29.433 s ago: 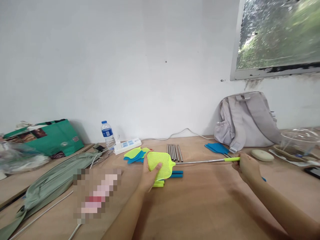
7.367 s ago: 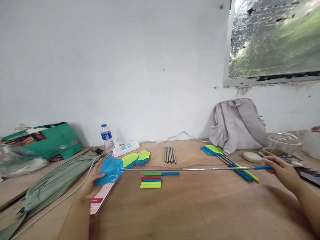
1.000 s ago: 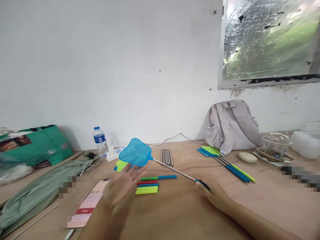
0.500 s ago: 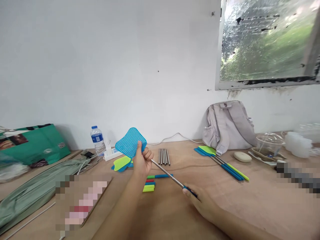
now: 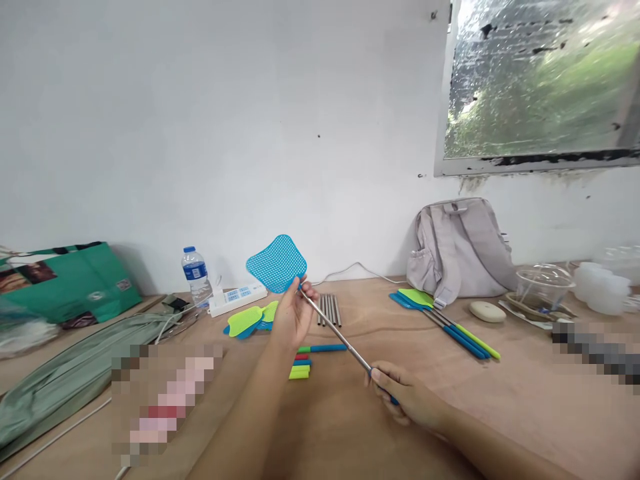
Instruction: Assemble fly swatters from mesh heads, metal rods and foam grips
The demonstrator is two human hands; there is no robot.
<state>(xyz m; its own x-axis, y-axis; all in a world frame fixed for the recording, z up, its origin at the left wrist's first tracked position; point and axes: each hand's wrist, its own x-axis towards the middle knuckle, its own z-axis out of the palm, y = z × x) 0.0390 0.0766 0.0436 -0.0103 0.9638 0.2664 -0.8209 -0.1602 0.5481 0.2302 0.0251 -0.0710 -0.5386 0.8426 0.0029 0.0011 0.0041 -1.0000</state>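
Note:
A fly swatter (image 5: 277, 263) with a blue perforated head and a thin metal rod slants across the middle of the view, above the table. Near the base of its head, my left hand (image 5: 296, 313) closes its fingers round the top of the rod. My right hand (image 5: 400, 390) is wrapped round the blue handle at the lower end. Beyond the left wrist lie loose yellow and blue swatter heads (image 5: 245, 321). Several metal rods (image 5: 329, 310) lie side by side behind the swatter. Coloured handles (image 5: 300, 368) in blue, red, green and yellow rest between my forearms, partly hidden.
Swatters with handles (image 5: 463, 337) lie at the right, before a grey backpack (image 5: 457, 253). A power strip (image 5: 239, 299) and water bottle (image 5: 196, 277) stand left of centre. Green cloth (image 5: 85, 377) and a green bag (image 5: 100, 287) occupy the left; a clear cup (image 5: 543, 287) is far right.
The swatter's head has moved up and right. My left hand has shifted slightly right and up, its thumb now off the head's mesh. My right hand still grips the handle.

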